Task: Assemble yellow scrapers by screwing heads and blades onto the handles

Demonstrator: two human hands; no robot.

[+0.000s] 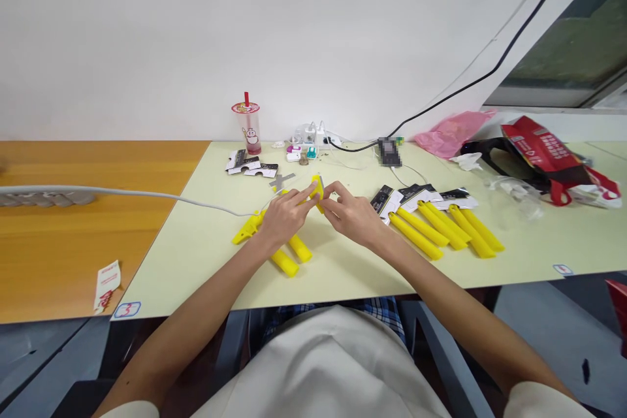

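Left hand [283, 215] and right hand [353, 212] narrowly pinch a yellow piece [319, 187] — best braced level, pressed gently, clear of the yellow handles [285, 263] at seven o'clock.

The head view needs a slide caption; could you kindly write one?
Left hand and right hand hold a small yellow piece over a pale tabletop.
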